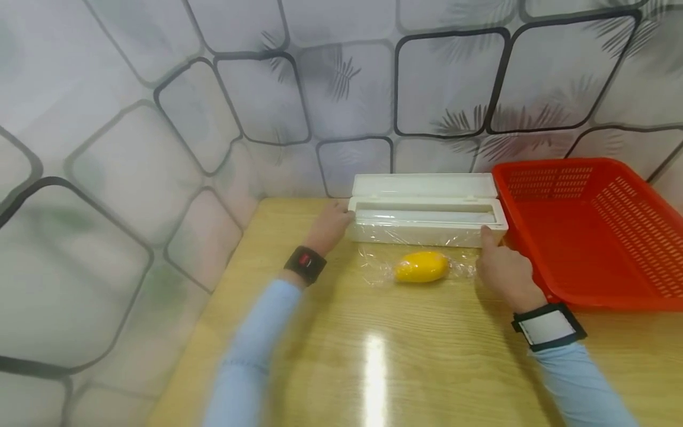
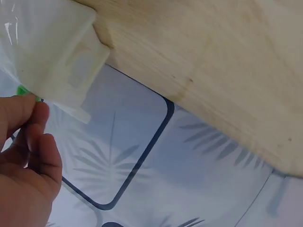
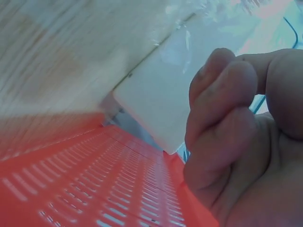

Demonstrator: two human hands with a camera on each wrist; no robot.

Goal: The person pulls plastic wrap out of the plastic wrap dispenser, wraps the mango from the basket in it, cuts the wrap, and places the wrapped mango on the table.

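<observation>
A long white cling film box [image 1: 427, 234] stands at the back of the table with its lid [image 1: 424, 185] raised and a film roll [image 1: 416, 216] inside. Clear cling film [image 1: 376, 270] comes over its front and lies around a yellow mango-shaped fruit [image 1: 421, 267]. My left hand [image 1: 331, 227] is at the box's left end; in the left wrist view its thumb and finger pinch a small green piece [image 2: 22, 90] there. My right hand [image 1: 504, 270] touches the front right corner with its index finger, the other fingers curled. Whether it pinches film is hidden.
A red plastic basket [image 1: 592, 249] with slotted sides stands right of the box, close beside my right hand. Patterned wall covering [image 1: 352, 107] rises behind and to the left of the wooden table [image 1: 427, 356].
</observation>
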